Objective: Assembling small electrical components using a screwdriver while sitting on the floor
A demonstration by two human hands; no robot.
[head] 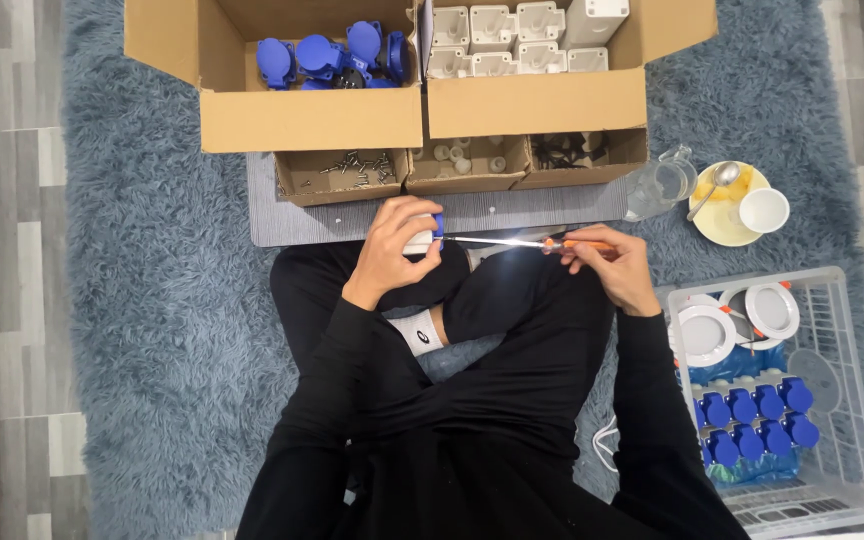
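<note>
- Left hand point(398, 243) closed around a white-and-blue socket part point(426, 236), held over the lap.
- Right hand point(607, 262) grips an orange-handled screwdriver point(527, 242), tip at the part.
- Finished blue-capped units point(752, 415) fill part of the white crate point(847, 400); loose blue lids point(332, 58) and white housings point(497, 40) remain boxed.

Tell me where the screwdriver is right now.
In the head view, the screwdriver lies level at centre, its orange handle in the right hand, its tip at the small white-and-blue part in the left hand.
</note>
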